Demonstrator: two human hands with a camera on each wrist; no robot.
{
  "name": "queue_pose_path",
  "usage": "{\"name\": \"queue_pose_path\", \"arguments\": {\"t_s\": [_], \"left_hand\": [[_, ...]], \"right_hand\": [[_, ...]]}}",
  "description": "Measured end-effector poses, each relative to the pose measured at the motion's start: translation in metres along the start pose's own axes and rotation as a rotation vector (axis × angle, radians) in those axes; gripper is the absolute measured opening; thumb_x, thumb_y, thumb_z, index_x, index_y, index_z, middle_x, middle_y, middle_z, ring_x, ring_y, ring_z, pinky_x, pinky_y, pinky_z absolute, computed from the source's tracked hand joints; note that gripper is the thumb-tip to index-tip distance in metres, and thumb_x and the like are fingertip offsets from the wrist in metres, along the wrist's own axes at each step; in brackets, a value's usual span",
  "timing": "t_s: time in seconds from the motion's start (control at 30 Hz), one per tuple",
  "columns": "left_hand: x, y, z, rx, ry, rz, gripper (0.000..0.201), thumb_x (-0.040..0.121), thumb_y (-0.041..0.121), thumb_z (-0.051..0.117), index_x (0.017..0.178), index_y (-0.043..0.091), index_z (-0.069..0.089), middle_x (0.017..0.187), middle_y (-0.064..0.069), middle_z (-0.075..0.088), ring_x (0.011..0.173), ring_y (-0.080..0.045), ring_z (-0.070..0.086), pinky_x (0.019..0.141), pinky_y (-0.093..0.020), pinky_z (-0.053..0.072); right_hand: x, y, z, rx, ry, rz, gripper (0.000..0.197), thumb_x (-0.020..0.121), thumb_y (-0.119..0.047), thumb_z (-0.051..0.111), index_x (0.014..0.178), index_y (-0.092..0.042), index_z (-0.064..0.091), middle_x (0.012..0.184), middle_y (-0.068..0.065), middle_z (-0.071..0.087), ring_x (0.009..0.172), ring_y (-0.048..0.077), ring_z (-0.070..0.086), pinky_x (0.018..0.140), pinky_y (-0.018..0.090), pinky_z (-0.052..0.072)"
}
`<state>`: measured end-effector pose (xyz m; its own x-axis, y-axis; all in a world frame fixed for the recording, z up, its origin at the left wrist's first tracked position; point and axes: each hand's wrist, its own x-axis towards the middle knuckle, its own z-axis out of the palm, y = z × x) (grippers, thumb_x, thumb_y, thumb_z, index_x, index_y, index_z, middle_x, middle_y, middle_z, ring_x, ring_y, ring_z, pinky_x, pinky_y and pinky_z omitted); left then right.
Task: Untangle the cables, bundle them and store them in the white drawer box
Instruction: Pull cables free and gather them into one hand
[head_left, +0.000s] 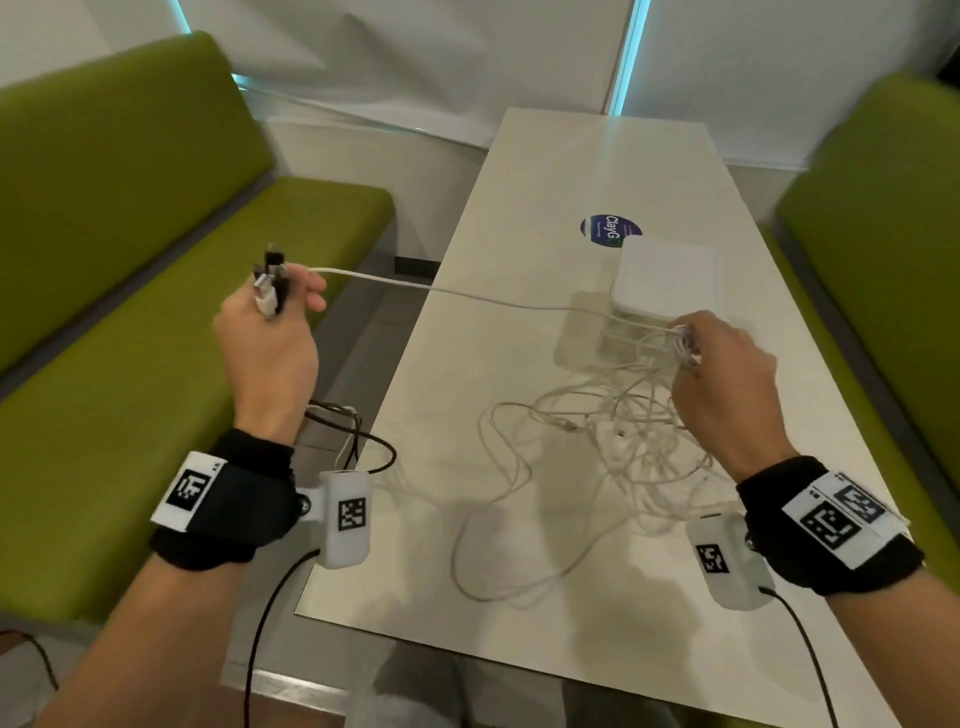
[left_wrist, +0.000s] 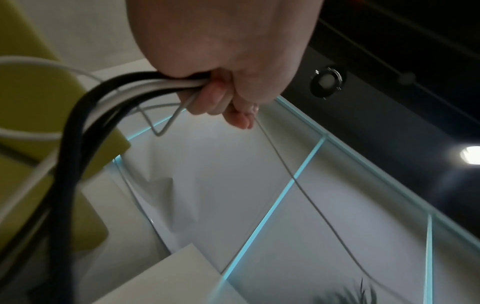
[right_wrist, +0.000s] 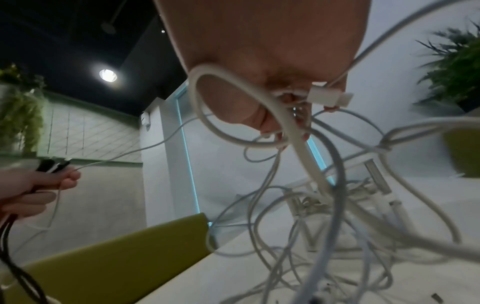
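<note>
Head view: a round dark-blue sticker (head_left: 610, 232) reading "ClayG" is seen on the glossy white rectangular table (head_left: 519, 597), partly covered by the white plastic drawer box (head_left: 667, 280) set near the table's right edge. Black-and-white square code tags are worn on both black wrist straps. A loose tangle of thin white cables (head_left: 613, 431) is spread over the table's middle, before the box. Only the right wrist view shows a white USB plug (right_wrist: 330, 97) at the right hand (head_left: 722, 384), whose fingers are curled round a clump of the white strands. Only the left wrist view shows thick black cables (left_wrist: 78, 144) running under the palm. Held off the table's left edge, the left hand (head_left: 270, 332) is closed round several black and white plug ends (head_left: 270, 283); one white cable (head_left: 467, 293) is stretched between the hands
</note>
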<state>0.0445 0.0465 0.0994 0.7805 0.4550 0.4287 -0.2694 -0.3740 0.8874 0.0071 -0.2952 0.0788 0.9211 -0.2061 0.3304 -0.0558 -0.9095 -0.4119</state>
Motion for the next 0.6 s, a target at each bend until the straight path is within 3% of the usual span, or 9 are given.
{"name": "queue_pose_path", "arguments": {"t_s": [0.1, 0.17, 0.23, 0.33, 0.4, 0.47, 0.53, 0.6], "left_hand": [[-0.006, -0.01, 0.003, 0.135, -0.101, -0.02, 0.028, 0.101, 0.019, 0.051, 0.077, 0.029, 0.062, 0.078, 0.014, 0.064, 0.077, 0.002, 0.059, 0.074, -0.015, 0.043], [-0.013, -0.021, 0.007, 0.281, -0.2, -0.029, 0.026, 0.101, 0.023, 0.05, 0.083, 0.024, 0.068, 0.08, 0.014, 0.065, 0.074, -0.007, 0.056, 0.062, -0.021, 0.037], [-0.02, -0.035, 0.011, 0.453, -0.309, -0.02, 0.027, 0.101, 0.026, 0.049, 0.089, 0.016, 0.071, 0.084, 0.004, 0.067, 0.071, -0.017, 0.055, 0.058, -0.029, 0.034], [-0.031, -0.04, 0.017, 0.624, -0.371, 0.001, 0.028, 0.102, 0.023, 0.047, 0.082, 0.008, 0.059, 0.079, -0.008, 0.062, 0.075, -0.034, 0.057, 0.063, -0.036, 0.036], [-0.037, -0.03, 0.022, 0.626, -0.353, 0.024, 0.02, 0.102, 0.018, 0.047, 0.089, 0.01, 0.06, 0.082, -0.007, 0.063, 0.076, -0.03, 0.056, 0.065, -0.034, 0.036], [-0.046, -0.017, 0.03, 0.529, -0.351, 0.078, 0.019, 0.101, 0.013, 0.049, 0.11, 0.014, 0.066, 0.1, -0.001, 0.069, 0.085, -0.019, 0.06, 0.072, -0.028, 0.042], [-0.061, -0.002, 0.04, 0.384, -0.44, 0.154, 0.03, 0.098, 0.006, 0.051, 0.122, 0.019, 0.065, 0.108, 0.011, 0.067, 0.093, -0.003, 0.059, 0.08, -0.017, 0.046], [-0.077, 0.008, 0.052, 0.257, -0.593, 0.294, 0.045, 0.092, -0.007, 0.052, 0.126, 0.021, 0.063, 0.114, 0.013, 0.067, 0.098, 0.003, 0.06, 0.09, -0.012, 0.047]], "right_hand": [[-0.005, -0.003, 0.004, -0.05, -0.128, -0.054, 0.021, 0.079, -0.001, 0.055, 0.091, -0.017, 0.057, 0.082, -0.003, 0.058, 0.085, 0.026, 0.055, 0.083, 0.036, 0.03], [-0.018, -0.006, 0.016, -0.064, -0.281, -0.123, 0.009, 0.088, -0.03, 0.061, 0.093, -0.025, 0.055, 0.083, -0.009, 0.057, 0.086, 0.018, 0.053, 0.09, 0.038, 0.03], [-0.028, -0.008, 0.03, -0.096, -0.369, -0.169, 0.027, 0.093, -0.057, 0.047, 0.087, -0.03, 0.048, 0.081, -0.012, 0.054, 0.083, 0.014, 0.049, 0.093, 0.041, 0.033], [-0.036, -0.015, 0.041, -0.154, -0.363, -0.217, 0.043, 0.095, -0.067, 0.022, 0.077, -0.031, 0.038, 0.077, -0.012, 0.048, 0.08, 0.013, 0.045, 0.096, 0.041, 0.033], [-0.039, -0.021, 0.045, -0.161, -0.35, -0.24, 0.048, 0.094, -0.066, 0.009, 0.077, -0.031, 0.037, 0.078, -0.011, 0.049, 0.082, 0.014, 0.047, 0.097, 0.041, 0.033], [-0.04, -0.025, 0.048, -0.179, -0.345, -0.264, 0.05, 0.095, -0.063, 0.005, 0.079, -0.03, 0.038, 0.081, -0.01, 0.051, 0.087, 0.017, 0.051, 0.097, 0.041, 0.033], [-0.042, -0.029, 0.05, -0.187, -0.337, -0.295, 0.044, 0.098, -0.057, 0.008, 0.081, -0.03, 0.038, 0.083, -0.011, 0.05, 0.09, 0.019, 0.053, 0.097, 0.041, 0.035], [-0.045, -0.031, 0.053, -0.171, -0.33, -0.338, 0.039, 0.099, -0.052, 0.012, 0.083, -0.029, 0.038, 0.083, -0.009, 0.049, 0.087, 0.02, 0.051, 0.094, 0.042, 0.038]]}}
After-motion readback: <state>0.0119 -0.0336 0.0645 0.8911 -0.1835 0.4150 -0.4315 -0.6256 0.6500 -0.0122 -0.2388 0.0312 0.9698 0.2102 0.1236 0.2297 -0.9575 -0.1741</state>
